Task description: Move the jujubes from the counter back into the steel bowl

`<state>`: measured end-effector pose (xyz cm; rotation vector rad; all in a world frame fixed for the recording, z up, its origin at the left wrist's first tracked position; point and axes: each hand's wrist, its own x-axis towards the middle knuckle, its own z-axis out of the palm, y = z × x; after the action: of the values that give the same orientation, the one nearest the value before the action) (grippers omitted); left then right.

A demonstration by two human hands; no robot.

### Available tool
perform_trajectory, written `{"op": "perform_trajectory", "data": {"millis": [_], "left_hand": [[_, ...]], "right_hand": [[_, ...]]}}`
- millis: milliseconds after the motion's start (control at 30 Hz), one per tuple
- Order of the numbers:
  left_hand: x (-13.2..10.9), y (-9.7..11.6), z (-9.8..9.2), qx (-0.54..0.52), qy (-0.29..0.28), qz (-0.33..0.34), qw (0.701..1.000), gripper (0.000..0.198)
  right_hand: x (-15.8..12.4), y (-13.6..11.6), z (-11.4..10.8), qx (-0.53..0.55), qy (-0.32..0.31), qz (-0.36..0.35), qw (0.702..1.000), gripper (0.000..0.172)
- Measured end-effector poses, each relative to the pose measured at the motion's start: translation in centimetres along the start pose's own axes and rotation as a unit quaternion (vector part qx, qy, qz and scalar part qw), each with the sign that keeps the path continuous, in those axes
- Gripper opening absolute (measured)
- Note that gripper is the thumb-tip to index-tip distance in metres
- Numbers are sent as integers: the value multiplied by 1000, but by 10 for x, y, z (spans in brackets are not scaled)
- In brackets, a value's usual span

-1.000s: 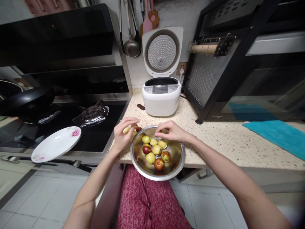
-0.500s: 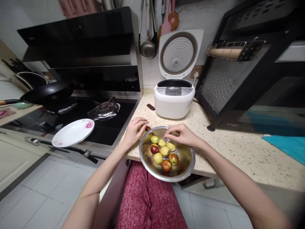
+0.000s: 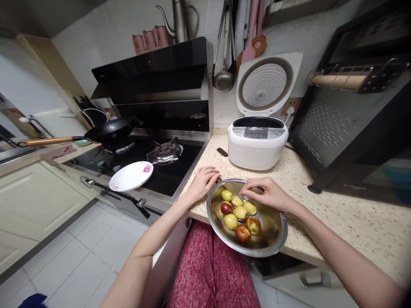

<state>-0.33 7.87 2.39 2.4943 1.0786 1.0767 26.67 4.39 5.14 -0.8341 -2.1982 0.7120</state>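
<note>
Several green-yellow and red-brown jujubes [image 3: 240,213] lie in a steel bowl [image 3: 279,244], which stands at the counter's front edge and overhangs it. My left hand [image 3: 203,185] is at the counter just left of the bowl, its fingers curled round a red jujube [image 3: 218,180] that shows between thumb and fingertips. Most of that fruit is hidden. Over the bowl's back right side reaches my right hand [image 3: 268,194], fingertips and thumb drawn together above the fruit. What they pinch, if anything, is hidden.
Behind the bowl stands a white rice cooker [image 3: 257,149] with its lid raised. A floral plate [image 3: 131,176] rests at the front of the black stove [image 3: 189,171], with a wok [image 3: 111,130] farther left. A dark oven [image 3: 359,149] stands at the right.
The view has swung left and up, so everything sits farther right and lower. My left hand's fingers look lower and flatter; my right hand stays over the bowl.
</note>
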Motion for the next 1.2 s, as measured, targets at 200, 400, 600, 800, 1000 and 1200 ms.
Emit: {"op": "perform_trajectory", "data": {"millis": [200,400,600,800,1000,1200], "left_hand": [[0,-1,2,23,-59,-11,998,37],[0,0,-3,44,-98,2,994,41],[0,-3,-8,53,-145,21,988,38],[-1,-8,-6,76,-128,21,989,26],[-3,-5,-2,105,-84,15,991,27],[-4,-6,3,130,-53,1,990,27]], "right_hand": [[0,-3,0,3,-3,12,1000,26],[0,-2,1,10,3,-1,1000,26],[0,-1,2,14,7,0,1000,26],[-1,1,3,21,12,7,1000,29],[-1,1,2,23,9,3,1000,27],[-1,1,3,33,15,3,999,25]]}}
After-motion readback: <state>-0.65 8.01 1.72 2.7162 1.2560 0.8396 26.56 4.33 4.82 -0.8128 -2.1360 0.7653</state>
